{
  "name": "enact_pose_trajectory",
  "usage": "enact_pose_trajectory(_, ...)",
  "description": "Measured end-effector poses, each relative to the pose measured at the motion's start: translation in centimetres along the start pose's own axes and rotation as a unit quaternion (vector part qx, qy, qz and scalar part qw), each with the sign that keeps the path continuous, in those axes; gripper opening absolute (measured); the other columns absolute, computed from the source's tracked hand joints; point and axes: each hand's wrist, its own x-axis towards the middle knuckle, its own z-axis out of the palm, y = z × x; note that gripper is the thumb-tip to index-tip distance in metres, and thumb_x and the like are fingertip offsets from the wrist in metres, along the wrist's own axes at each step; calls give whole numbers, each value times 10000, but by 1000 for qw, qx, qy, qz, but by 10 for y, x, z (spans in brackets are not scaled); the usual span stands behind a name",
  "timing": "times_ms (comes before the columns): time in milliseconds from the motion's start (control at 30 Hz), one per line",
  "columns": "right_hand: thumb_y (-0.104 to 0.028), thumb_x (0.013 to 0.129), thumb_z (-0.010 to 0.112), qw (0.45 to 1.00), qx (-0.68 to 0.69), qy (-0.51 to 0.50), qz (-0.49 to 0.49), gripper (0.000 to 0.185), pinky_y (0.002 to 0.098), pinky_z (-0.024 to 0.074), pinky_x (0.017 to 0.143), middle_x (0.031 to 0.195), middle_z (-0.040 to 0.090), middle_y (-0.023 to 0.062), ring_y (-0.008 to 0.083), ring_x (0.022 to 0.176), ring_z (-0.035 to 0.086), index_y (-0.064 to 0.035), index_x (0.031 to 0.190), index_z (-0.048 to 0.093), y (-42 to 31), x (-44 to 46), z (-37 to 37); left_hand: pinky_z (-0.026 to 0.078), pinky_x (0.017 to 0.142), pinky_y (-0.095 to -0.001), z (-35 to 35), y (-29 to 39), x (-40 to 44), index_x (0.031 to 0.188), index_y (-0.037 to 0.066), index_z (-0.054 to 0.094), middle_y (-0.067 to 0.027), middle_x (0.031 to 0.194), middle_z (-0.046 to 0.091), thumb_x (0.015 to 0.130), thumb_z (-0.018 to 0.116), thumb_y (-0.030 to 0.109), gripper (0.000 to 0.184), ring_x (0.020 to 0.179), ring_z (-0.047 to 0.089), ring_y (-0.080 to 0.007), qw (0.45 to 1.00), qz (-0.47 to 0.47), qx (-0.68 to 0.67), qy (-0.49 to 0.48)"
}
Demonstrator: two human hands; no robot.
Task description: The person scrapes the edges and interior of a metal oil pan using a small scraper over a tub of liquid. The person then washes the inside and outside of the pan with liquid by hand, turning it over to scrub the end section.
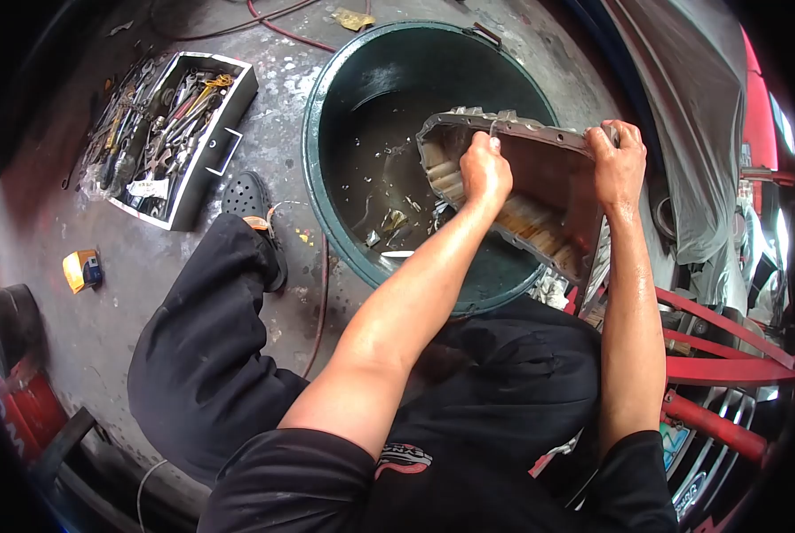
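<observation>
Two hands, left (486, 173) and right (620, 164), pinch one metal pan's (553, 191) rim over one green tub (318, 169).

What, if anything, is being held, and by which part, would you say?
An oil pan, by its flanged rim, with left hand and right hand.

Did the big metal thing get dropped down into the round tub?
No, the left hand and right hand are holding the metal pan up, tilted over the tub.
</observation>
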Motion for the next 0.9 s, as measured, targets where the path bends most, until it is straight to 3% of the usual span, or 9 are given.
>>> enact_pose_trajectory(33,-382,777,666,1000,-6,-2,0,491,425,410,1028,1233,636,132,349,1202,541,-12,1098,707,0,3,1,427,401,-332,3,0,0,844,29,513,-65,595,555,1048,467,155,244,444,530,-147,999,28,1,29)
enact_pose_trajectory(333,-341,783,677,1000,29,3,-6,476,414,451,972,1168,651,209,373,1110,602,40,1067,702,5,10,2,405,325,-334,17,21,-8,846,43,482,-76,577,532,1049,469,173,241,369,480,-162,934,-214,-284,-33)
enact_pose_trajectory(400,-315,780,692,999,25,6,-24,456,406,471,941,1125,659,234,382,1064,629,59,1041,700,8,9,-3,395,320,-338,21,3,7,841,46,491,-82,574,535,1046,473,170,240,371,481,-173,947,-186,-261,11)
enact_pose_trajectory(500,-320,784,690,998,57,8,-3,469,407,468,946,1136,657,235,382,1067,630,69,1047,693,9,8,0,405,329,-350,27,33,-18,846,73,527,-78,561,514,1034,478,187,225,396,489,-182,977,-48,-204,-32)
enact_pose_trajectory(533,-317,779,696,999,33,-2,-17,483,400,467,950,1136,657,237,379,1069,631,82,1051,683,11,11,-1,413,340,-358,37,1,-5,842,80,523,-78,565,513,1022,481,199,220,398,484,-189,914,-168,-369,-10)
enact_pose_trajectory(600,-297,783,689,998,66,-5,11,476,388,467,943,1125,655,237,373,1073,628,84,1068,673,12,12,-1,434,366,-384,27,-21,9,832,91,518,-79,577,503,984,478,226,208,401,474,-212,807,-395,-438,39)
enact_pose_trajectory(633,-290,785,686,998,59,-16,2,470,383,466,941,1124,653,237,370,1077,626,84,1068,671,14,13,-2,447,381,-366,18,-22,12,832,79,519,-71,608,509,1014,485,220,232,415,479,-189,866,-368,-333,57)
enact_pose_trajectory(700,-287,787,682,998,63,-17,0,462,378,462,942,1132,649,235,365,1082,623,83,1064,671,16,18,-1,473,417,-342,4,-7,2,846,53,532,-66,657,529,1042,487,214,257,460,503,-163,908,-277,-309,50)
enact_pose_trajectory(900,-294,796,673,996,60,-56,32,426,359,446,957,1173,628,226,342,1098,608,57,1036,687,25,22,-2,505,481,-316,18,7,2,869,14,550,-64,723,555,1055,485,215,281,540,534,-142,872,-271,-409,14)
